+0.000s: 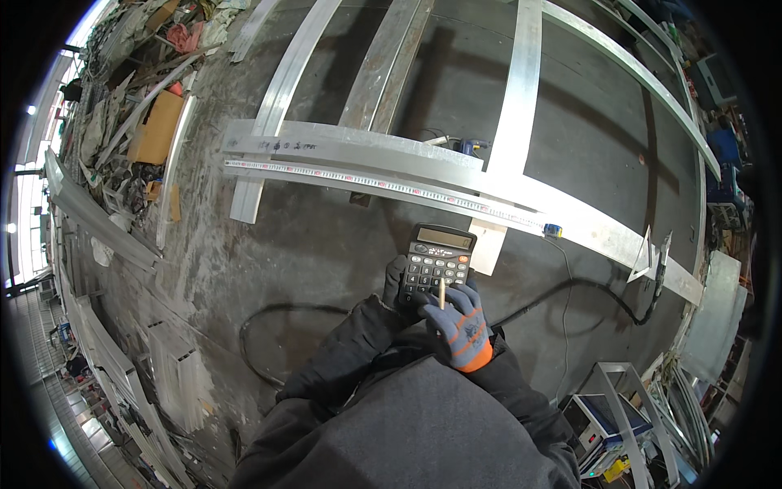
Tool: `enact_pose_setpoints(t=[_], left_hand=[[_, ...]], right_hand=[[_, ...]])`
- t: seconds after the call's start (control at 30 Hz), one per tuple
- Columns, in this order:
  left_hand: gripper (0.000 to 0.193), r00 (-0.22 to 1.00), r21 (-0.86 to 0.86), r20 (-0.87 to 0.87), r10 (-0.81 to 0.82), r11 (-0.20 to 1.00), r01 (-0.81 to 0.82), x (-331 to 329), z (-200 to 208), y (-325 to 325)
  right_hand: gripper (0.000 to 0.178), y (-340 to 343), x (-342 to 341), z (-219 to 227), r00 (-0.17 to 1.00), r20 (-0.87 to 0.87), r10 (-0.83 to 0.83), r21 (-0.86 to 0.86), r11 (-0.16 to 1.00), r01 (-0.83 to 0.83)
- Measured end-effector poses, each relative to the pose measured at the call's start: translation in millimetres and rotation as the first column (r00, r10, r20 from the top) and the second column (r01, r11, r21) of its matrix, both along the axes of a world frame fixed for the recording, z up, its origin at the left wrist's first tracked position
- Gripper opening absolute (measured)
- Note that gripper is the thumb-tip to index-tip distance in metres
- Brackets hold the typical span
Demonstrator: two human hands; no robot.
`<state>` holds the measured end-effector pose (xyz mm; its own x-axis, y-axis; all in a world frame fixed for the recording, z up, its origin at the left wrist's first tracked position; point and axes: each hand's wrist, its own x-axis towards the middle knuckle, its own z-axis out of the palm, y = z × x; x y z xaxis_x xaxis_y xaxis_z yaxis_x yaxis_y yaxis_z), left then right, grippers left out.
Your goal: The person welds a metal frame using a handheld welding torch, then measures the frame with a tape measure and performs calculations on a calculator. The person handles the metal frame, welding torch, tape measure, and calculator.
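A black calculator (440, 254) with a grey display is held up in front of my body. My left hand (394, 279), in a dark glove, is closed around its left side. Over the calculator's lower keys is my right hand (464, 328), in a grey glove with an orange cuff. Its fingers are closed on a slim tan pen-like stick (442, 293), which points up toward the keys; whether it touches them I cannot tell. Beyond the calculator, a tape measure (552, 231) with a blue case lies with its blade drawn out leftward along a long metal bar.
Metal bars form a frame, with a wide crosspiece (524, 90) running away from me. A black cable (595, 283) curves along the floor at right, near a triangular metal square (642, 257). Scrap and a cardboard box (157, 128) lie at far left; a machine (607, 424) stands at lower right.
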<state>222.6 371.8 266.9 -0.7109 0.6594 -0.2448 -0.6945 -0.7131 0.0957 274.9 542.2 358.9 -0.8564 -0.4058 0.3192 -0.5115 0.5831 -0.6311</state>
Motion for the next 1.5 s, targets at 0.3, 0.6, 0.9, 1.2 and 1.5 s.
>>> enact_pose_setpoints(t=[0.3,0.6,0.9,1.2,1.5], left_hand=[[0.093,1.000,-0.075,-0.002,-0.026,0.997,0.026,-2,-5,-6],[0.090,0.998,0.122,0.061,0.004,0.992,-0.011,-10,20,1],[0.106,0.992,0.138,0.103,-0.076,0.989,0.061,-10,16,19],[0.081,0.986,0.041,0.121,-0.118,0.993,0.114,-11,15,28],[0.093,0.992,-0.111,-0.036,-0.117,0.987,0.112,-6,6,37]], right_hand=[[0.047,-7,-6,1,0.991,0.099,0.091,0.136,0.985,-0.104],[0.041,11,-9,1,0.954,0.159,-0.253,-0.089,0.959,0.269],[0.035,36,0,-11,0.906,0.131,-0.403,-0.065,0.908,0.413],[0.039,47,0,-12,0.951,0.081,-0.298,0.108,0.951,0.289],[0.047,42,1,-10,0.980,0.079,-0.183,0.131,0.976,0.171]])
